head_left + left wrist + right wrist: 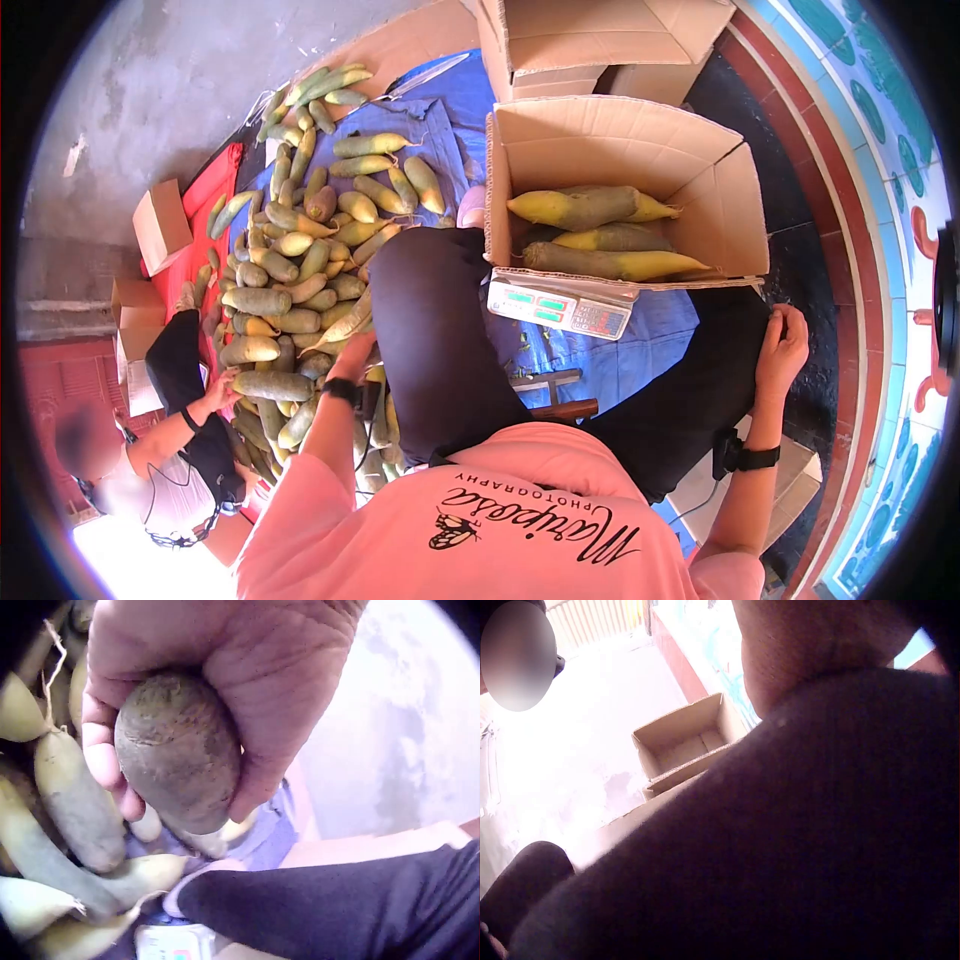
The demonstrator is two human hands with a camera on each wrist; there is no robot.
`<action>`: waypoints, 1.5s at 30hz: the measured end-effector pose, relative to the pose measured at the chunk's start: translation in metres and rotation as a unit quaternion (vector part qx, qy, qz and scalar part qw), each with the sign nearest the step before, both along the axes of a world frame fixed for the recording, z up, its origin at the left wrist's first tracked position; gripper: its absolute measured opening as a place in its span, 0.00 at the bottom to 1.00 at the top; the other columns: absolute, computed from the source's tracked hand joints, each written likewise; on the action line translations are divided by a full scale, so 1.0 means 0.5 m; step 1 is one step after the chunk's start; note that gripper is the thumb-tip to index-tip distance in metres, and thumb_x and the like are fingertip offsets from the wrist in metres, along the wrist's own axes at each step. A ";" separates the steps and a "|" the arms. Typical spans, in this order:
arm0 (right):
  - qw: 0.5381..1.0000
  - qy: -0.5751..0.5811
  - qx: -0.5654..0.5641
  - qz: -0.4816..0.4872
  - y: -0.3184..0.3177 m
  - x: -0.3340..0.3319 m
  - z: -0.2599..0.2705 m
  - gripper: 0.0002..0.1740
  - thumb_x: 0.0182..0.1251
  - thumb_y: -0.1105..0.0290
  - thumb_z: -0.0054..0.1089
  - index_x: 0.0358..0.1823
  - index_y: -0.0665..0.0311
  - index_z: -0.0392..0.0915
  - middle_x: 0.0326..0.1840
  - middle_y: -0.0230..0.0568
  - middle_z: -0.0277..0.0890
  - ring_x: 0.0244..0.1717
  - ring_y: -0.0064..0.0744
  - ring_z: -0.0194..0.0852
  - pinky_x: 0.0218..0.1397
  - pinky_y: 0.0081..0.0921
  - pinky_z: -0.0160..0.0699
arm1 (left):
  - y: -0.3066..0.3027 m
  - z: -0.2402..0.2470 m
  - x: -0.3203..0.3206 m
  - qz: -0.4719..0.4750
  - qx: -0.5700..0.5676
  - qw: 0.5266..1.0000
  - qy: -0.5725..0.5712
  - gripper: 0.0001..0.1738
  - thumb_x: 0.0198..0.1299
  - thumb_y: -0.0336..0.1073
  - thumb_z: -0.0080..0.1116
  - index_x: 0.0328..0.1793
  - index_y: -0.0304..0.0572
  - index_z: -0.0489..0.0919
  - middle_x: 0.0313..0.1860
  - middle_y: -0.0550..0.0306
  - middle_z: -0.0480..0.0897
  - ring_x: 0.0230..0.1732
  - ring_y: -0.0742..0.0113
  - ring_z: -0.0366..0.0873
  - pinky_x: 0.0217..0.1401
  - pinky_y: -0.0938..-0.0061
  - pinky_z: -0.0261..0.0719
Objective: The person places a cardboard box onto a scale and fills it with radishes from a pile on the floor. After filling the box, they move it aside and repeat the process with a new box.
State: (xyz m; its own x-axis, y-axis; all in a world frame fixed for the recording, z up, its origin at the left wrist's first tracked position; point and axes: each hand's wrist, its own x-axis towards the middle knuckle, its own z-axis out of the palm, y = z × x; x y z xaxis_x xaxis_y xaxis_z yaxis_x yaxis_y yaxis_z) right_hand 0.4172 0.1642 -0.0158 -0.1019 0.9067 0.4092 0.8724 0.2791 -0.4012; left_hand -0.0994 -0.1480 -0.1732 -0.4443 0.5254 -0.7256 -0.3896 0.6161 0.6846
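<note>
In the left wrist view my left hand (225,667) grips a thick radish (180,750), fingers on one side and thumb on the other. The head view places that hand (354,358) at the right side of the radish pile (300,270), beside my knee. My right hand (783,345) rests on my other knee, fingers loosely bent, holding nothing visible. Between them, an open cardboard box (620,130) stands on a digital scale (560,307), with several green-and-yellow radishes (600,262) lying inside. The right wrist view shows mostly dark trouser cloth and part of the right hand (810,652).
A blue sheet (640,330) lies under the pile and scale. Another person (170,460) sits at the left, a hand at a radish (272,386). More cardboard boxes stand behind (600,30) and at the far left (162,226). A tiled wall (900,250) runs along the right.
</note>
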 end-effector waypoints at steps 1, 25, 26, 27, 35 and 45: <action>1.000 -0.007 0.006 0.008 0.000 0.001 0.001 0.05 0.63 0.75 0.51 0.33 0.68 0.75 0.33 0.45 0.75 0.38 0.45 0.74 0.43 0.33 0.72 | -0.008 0.026 -0.013 0.007 0.000 1.000 -0.002 0.19 0.56 0.47 0.58 0.42 0.38 0.80 0.31 0.56 0.82 0.33 0.67 0.80 0.35 0.73 0.77; 0.994 0.104 0.040 0.012 -0.015 0.024 0.003 0.03 0.59 0.77 0.54 0.33 0.68 0.76 0.32 0.48 0.75 0.37 0.47 0.74 0.43 0.34 0.71 | 0.661 0.434 0.330 -0.598 0.132 0.735 0.292 0.24 0.54 0.44 0.63 0.52 0.34 0.77 0.36 0.56 0.79 0.39 0.72 0.73 0.41 0.77 0.72; 0.994 0.106 0.035 0.008 -0.016 0.024 0.004 0.03 0.59 0.77 0.54 0.33 0.68 0.76 0.33 0.48 0.75 0.37 0.47 0.73 0.43 0.34 0.71 | 0.675 0.420 0.335 -0.599 0.132 0.734 0.292 0.24 0.54 0.44 0.63 0.52 0.34 0.77 0.36 0.56 0.79 0.39 0.72 0.73 0.41 0.77 0.72; 0.994 0.109 0.030 0.006 -0.016 0.024 0.005 0.03 0.59 0.77 0.54 0.33 0.68 0.76 0.33 0.48 0.75 0.37 0.47 0.73 0.43 0.35 0.71 | 0.685 0.406 0.337 -0.585 0.177 0.724 0.320 0.23 0.56 0.41 0.61 0.55 0.34 0.75 0.39 0.54 0.79 0.40 0.71 0.74 0.43 0.77 0.73; 0.991 0.127 0.029 0.012 -0.015 0.030 0.000 0.04 0.60 0.77 0.53 0.34 0.68 0.76 0.33 0.47 0.75 0.38 0.47 0.73 0.44 0.34 0.70 | 0.608 0.438 0.283 -0.513 0.245 0.730 0.379 0.18 0.60 0.32 0.54 0.57 0.37 0.75 0.50 0.53 0.79 0.50 0.67 0.76 0.54 0.74 0.73; 0.995 0.096 0.008 0.000 -0.015 0.021 -0.001 0.05 0.62 0.75 0.53 0.35 0.67 0.77 0.33 0.46 0.76 0.37 0.44 0.74 0.42 0.33 0.71 | 0.372 0.447 0.154 -0.340 0.193 0.726 0.566 0.13 0.60 0.31 0.54 0.50 0.37 0.78 0.47 0.52 0.80 0.51 0.63 0.76 0.55 0.72 0.70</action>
